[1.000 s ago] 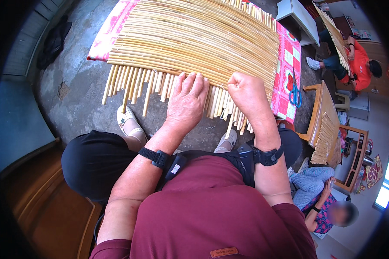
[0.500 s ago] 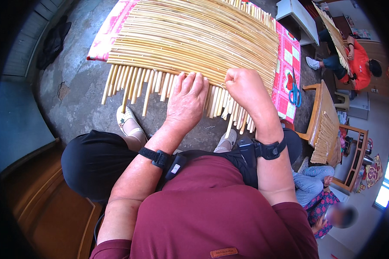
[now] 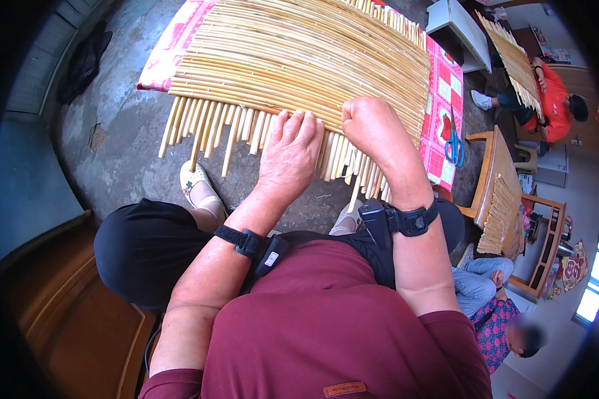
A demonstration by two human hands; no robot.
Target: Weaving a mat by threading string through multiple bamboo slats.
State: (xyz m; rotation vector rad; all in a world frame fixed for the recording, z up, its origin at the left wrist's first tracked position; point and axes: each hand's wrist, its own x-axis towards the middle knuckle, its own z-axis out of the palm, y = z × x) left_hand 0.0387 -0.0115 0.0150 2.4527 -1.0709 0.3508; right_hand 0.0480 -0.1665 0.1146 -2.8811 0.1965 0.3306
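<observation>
A mat of pale yellow reed stalks [image 3: 306,63] covers most of the table in front of me, its stalks running left to right and bound by thin cross ties. My left hand [image 3: 291,149] lies over its near edge, fingers stretched out and resting on the nearest stalks. Just right of it, my right hand [image 3: 373,126] is a fist against the same edge; what its fingers grip, if anything, is hidden. Under both hands, the ends of crosswise stalks [image 3: 209,126] stick out toward me in uneven lengths.
Blue-handled scissors [image 3: 454,147] lie on the red-and-white checked tablecloth [image 3: 444,86] at the right. Beyond stands a wooden table [image 3: 496,173] with another reed mat [image 3: 501,216]. A person in orange [image 3: 556,100] handles a mat, and another person [image 3: 496,326] sits lower right.
My right fist has shifted slightly left and up along the mat's edge. My left hand has barely moved. At the right, the seated person's head and the orange-clad person's mat have shifted.
</observation>
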